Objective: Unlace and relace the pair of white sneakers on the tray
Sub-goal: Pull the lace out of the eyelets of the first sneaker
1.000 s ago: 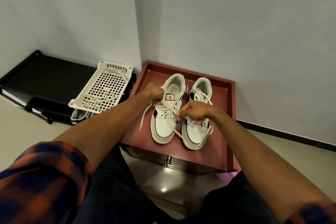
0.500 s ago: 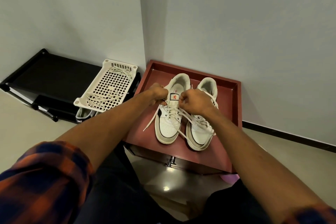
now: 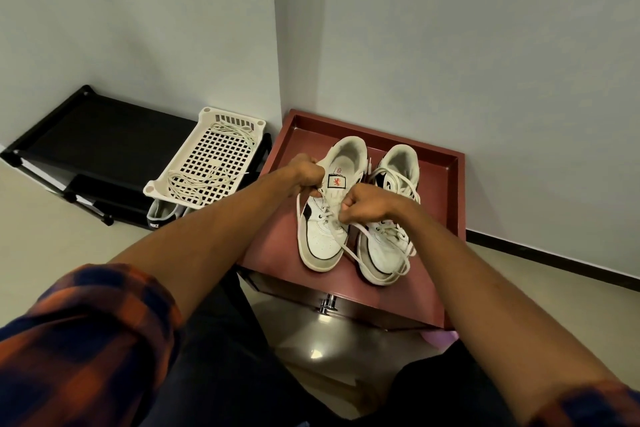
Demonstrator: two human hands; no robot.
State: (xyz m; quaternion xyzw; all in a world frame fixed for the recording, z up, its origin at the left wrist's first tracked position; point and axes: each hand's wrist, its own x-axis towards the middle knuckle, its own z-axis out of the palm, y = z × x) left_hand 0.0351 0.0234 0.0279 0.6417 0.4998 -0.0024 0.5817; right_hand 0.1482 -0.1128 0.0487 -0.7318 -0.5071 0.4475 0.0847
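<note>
Head view: the only one.
Left sneaker (image 3: pixel 323 239): on tray (image 3: pixel 436 180), beside right sneaker (image 3: pixel 382 253).
Left hand (image 3: pixel 306 172): fingers curled, pinching lace (image 3: pixel 349 250) by the tongue.
Right hand (image 3: pixel 367 206): curled round same lace, over tray's middle.
Progress: likely midway; eyelets threaded, ends loose, untied.

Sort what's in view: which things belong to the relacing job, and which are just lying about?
In the job: left hand and right hand, both pinching the lace of the left sneaker; right sneaker; red tray.
Lying about: white basket, loose laces in it, dark shoe under it, black rack.
</note>
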